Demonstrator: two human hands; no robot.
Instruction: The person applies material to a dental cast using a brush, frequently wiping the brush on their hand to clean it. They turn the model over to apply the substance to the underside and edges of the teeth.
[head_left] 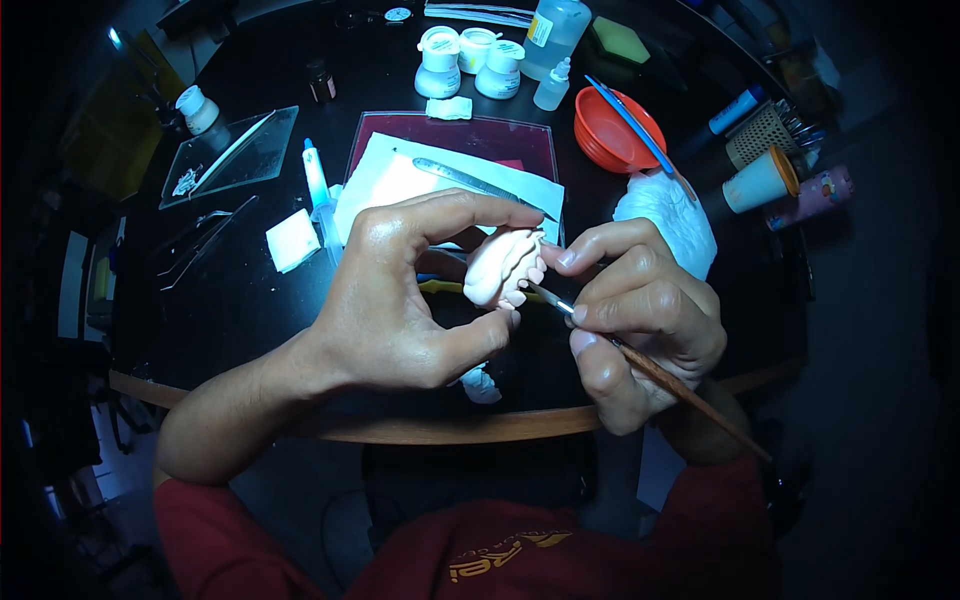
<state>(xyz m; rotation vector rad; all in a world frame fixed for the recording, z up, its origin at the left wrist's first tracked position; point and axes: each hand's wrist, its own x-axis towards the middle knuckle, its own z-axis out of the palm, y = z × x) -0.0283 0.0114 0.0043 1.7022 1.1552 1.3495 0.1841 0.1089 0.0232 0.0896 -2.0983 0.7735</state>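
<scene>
Beneath the raised cast (497, 268), the black counter (250, 310) is stretching out. Just beyond the cast, a white sheet (380, 175) is lying flat. At the cast's left, the left hand (400, 290) is gripping it between curved fingers and thumb. At its right, the right hand (650, 320) is pinching a tool (690, 395), whose tip is pointing at the cast's teeth (537, 268). Farther beyond the cast, rightward, a red bowl (600, 150) is standing; slightly leftward, three jars (438, 80) are clustering.

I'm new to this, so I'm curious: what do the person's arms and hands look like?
The left hand and right hand are bare and ungloved. Dark red short sleeves end near the elbows, leaving the forearms uncovered. The sleeves look plain, with no visible markings.
</scene>
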